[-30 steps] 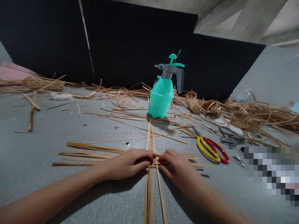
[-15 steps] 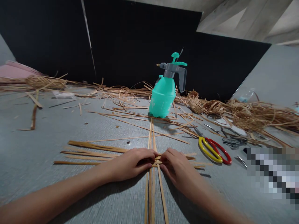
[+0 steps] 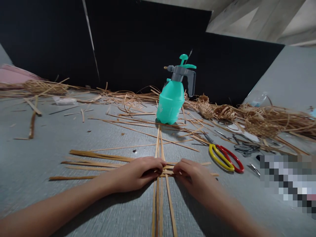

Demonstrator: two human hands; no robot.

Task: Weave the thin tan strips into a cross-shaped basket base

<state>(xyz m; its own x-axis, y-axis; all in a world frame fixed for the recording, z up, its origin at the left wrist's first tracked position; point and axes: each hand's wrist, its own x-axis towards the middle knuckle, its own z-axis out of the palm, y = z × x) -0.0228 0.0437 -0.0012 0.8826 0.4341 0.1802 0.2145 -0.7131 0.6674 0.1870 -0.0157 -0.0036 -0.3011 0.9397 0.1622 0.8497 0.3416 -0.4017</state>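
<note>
Thin tan bamboo strips [image 3: 160, 197] lie crossed on the grey table [image 3: 61, 204], some running toward me, others [image 3: 96, 156] running left to right. My left hand [image 3: 137, 174] rests on the crossing from the left, fingers curled and pinching the strips. From the right, my right hand [image 3: 192, 174] meets it, fingertips pressed together on the same crossing. The two hands almost touch over the woven centre.
A teal pump spray bottle [image 3: 172, 98] stands behind the strips. Scissors with yellow and red handles [image 3: 224, 158] lie to the right, with other metal tools [image 3: 244, 148] beyond. Heaps of loose strips and shavings [image 3: 259, 121] line the back edge. A black wall stands behind.
The lowest horizontal strip on the left has slid slightly nearer to me and leftward. My right hand has shifted a little to the right; both hands stay on the crossing.
</note>
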